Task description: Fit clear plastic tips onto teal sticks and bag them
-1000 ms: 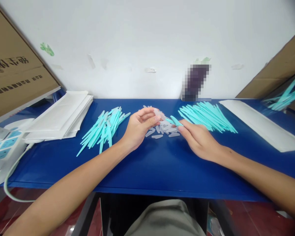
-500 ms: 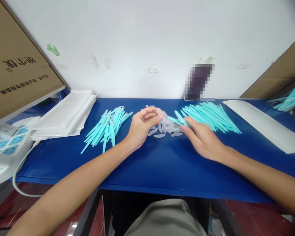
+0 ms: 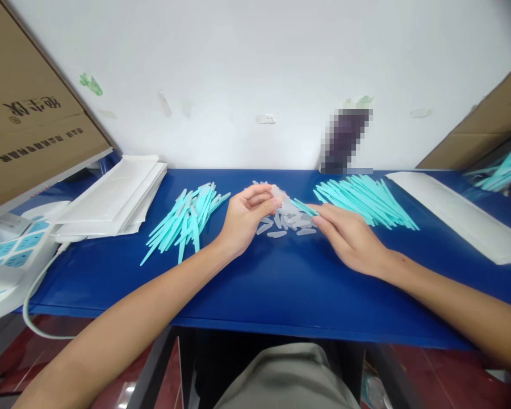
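Note:
My left hand (image 3: 244,218) is curled at the edge of a heap of small clear plastic caps (image 3: 287,218) on the blue table (image 3: 281,278), its fingertips pinching one cap. My right hand (image 3: 349,236) pinches a thin turquoise stick (image 3: 303,207), whose tip points left toward the left hand's fingers. A pile of turquoise sticks with caps (image 3: 187,221) lies left of my left hand. A larger fan of bare turquoise sticks (image 3: 366,196) lies behind my right hand.
A stack of white paper bags (image 3: 114,199) lies at the left, a white sheet (image 3: 451,216) at the right. Cardboard boxes (image 3: 29,113) flank both sides; the right one (image 3: 494,165) holds more sticks. A white device with a cable (image 3: 8,255) sits far left.
My right hand has drawn the turquoise stick a little to the left, toward the left hand's fingertips. The left hand has stayed curled over the caps.

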Motion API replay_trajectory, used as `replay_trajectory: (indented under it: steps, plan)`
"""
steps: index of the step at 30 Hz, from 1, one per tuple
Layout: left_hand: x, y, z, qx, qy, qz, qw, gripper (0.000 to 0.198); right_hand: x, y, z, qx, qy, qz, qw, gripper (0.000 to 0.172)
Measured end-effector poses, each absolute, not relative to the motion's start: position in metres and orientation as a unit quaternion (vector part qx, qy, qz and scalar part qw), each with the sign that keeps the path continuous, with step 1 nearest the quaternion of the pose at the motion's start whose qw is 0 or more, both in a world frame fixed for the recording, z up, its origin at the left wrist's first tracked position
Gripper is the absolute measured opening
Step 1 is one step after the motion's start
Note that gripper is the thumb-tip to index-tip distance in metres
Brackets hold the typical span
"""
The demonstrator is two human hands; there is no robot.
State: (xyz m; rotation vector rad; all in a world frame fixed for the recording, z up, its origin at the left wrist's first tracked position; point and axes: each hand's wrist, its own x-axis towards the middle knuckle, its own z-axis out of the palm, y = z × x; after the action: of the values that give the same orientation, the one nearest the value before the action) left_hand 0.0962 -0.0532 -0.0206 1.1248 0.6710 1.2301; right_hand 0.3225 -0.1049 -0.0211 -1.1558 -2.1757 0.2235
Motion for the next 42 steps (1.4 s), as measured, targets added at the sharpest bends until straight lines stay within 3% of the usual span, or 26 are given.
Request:
replay_trajectory:
  steps: [9,22,31,42]
  plan:
    - [0.0973,-0.0536,-0.0204,0.486,0.295,0.542,0.619,0.039,0.3252,-0.1029,-0.0208,-0.485,-0.803,0.114,0.327,0.023]
    - [0.0975,-0.0513,-0.0199,0.475,0.299,0.557,0.612,0.04,0.3275,-0.1003,-0.0249,-0.514,-0.799,0.06,0.308,0.015]
    - [0.0973,-0.0506,-0.0212,0.478,0.304,0.556,0.609,0.04,0.3253,-0.1055,-0.0178,-0.521,-0.803,0.023,0.288,0.04]
    - [0.0976,-0.0508,-0.0189,0.471,0.296,0.55,0.622,0.04,0.3276,-0.101,-0.0234,-0.487,-0.813,-0.034,0.318,0.041]
